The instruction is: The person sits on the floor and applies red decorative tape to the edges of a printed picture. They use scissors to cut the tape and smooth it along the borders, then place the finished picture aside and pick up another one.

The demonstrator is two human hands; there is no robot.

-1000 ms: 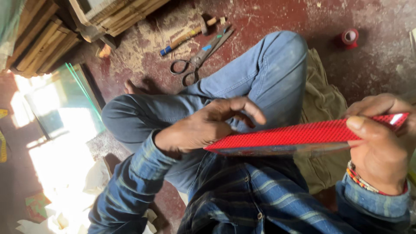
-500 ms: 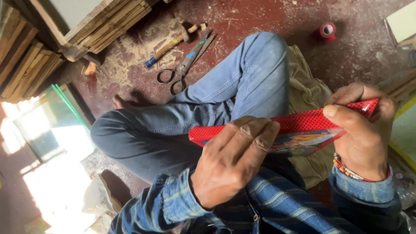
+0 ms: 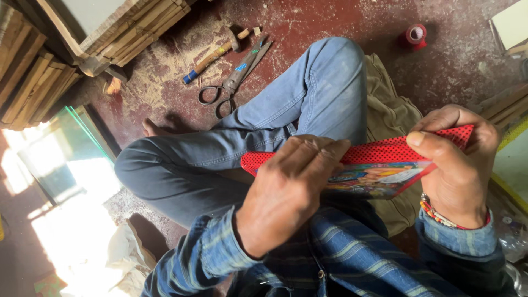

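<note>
Red floor | framed picture (image 3: 379, 165) lies left–right, rising rightward | left hand (image 3: 289, 190) and right hand (image 3: 454, 165) grip it

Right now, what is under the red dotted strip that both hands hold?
Under the red dotted strip shows the edge of a colourful picture, then blue jeans. The left hand covers its middle; the right hand hides its end.

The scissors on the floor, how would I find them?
Look at the red floor beyond the bent knee. The scissors lie there beside a hammer. Only the scissors have two dark ring handles.
</note>
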